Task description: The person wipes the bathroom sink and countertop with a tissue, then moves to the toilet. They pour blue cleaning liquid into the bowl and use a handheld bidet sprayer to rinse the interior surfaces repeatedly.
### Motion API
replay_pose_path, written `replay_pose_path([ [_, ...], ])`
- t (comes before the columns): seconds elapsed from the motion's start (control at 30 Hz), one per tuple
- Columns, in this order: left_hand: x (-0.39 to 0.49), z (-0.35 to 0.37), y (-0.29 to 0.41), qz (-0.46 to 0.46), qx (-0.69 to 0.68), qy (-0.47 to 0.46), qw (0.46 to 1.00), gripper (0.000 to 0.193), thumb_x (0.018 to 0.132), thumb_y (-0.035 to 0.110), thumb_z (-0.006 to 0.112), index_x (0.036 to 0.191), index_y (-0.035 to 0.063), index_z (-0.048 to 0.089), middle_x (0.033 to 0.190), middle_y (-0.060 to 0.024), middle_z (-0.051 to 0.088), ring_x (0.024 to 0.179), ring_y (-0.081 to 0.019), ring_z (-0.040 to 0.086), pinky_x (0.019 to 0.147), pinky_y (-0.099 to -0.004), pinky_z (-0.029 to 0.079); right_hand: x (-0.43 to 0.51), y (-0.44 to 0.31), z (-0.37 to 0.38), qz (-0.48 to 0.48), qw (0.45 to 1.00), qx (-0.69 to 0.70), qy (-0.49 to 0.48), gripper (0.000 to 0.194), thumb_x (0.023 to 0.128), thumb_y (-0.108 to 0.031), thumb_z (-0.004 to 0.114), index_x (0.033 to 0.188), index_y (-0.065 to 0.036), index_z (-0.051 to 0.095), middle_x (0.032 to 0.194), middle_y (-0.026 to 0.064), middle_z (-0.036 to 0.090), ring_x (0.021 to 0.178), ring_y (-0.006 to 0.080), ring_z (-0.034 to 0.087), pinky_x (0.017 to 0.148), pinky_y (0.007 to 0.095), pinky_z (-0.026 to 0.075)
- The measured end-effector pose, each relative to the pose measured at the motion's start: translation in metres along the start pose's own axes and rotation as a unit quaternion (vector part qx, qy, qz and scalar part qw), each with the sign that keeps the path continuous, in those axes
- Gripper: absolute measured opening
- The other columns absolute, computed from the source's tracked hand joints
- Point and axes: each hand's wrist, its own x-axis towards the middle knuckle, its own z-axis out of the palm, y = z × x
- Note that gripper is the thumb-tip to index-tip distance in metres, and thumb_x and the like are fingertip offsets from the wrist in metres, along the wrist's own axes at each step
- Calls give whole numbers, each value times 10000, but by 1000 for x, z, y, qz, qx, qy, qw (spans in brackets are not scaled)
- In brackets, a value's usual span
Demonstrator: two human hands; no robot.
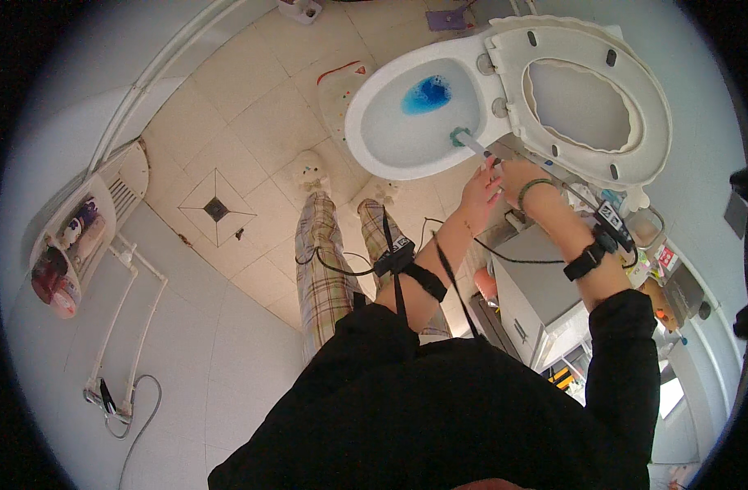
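Note:
A pale, tube-shaped toilet-cleaning tool (473,145) slants into the white toilet bowl (374,156). Its green, ruffled end (459,136) touches the inner wall near the front right; whether that end is bristle or gel is not clear. Bright blue liquid with some foam (428,95) lies in the bottom of the bowl. My right hand (513,179) closes around the tool's dark upper end, just outside the rim, its fingers partly hidden. Close beside it, my left hand (481,188) has its fingertips at the same end; its grip is unclear. The toilet seat (652,104) is raised.
A grey-topped cabinet (536,275) stands right of my legs, below a crowded shelf (659,275). A clear mat (334,101) lies by the toilet. Dark cables hang from devices strapped to both forearms. A corner rack (98,239) with bottles and a floor drain (216,209) are at left.

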Motion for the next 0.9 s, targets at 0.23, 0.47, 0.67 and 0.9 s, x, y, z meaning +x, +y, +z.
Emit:
replay_pose_path([
  [0.23, -25, -21, 22, -16, 137, 6, 990, 511, 935, 466, 455, 1392, 243, 401, 1378, 75, 401, 1182, -100, 414, 992, -336, 269, 41, -15, 91, -9, 989, 144, 44, 421, 810, -131, 572, 1224, -100, 502, 1014, 187, 650, 956, 365, 630, 796, 452, 516],
  [0.47, -38, -82, 64, 13, 267, 84, 960, 527, 911, 434, 500, 1382, 215, 411, 1385, 39, 404, 1255, -135, 346, 1041, -336, 208, 96, -93, 156, 17, 920, 370, 128, 448, 874, -225, 517, 1301, -103, 460, 968, 216, 647, 821, 349, 655, 710, 453, 527],
  [0.67, -42, -82, 59, 56, 376, 164, 910, 624, 899, 354, 517, 1419, 83, 303, 1396, -90, 387, 1306, -214, 314, 1060, -360, 234, 104, -103, 167, 63, 744, 644, 168, 483, 845, -242, 558, 1294, -82, 482, 917, 217, 645, 756, 332, 617, 666, 406, 499],
  [0.9, -31, -68, 48, 27, 503, 181, 845, 721, 862, 231, 574, 1445, 9, 212, 1365, -160, 428, 1226, -243, 435, 978, -315, 363, 30, -153, 197, 64, 509, 837, 191, 411, 909, -206, 505, 1284, -50, 447, 781, 137, 611, 648, 244, 587, 584, 341, 464],
])
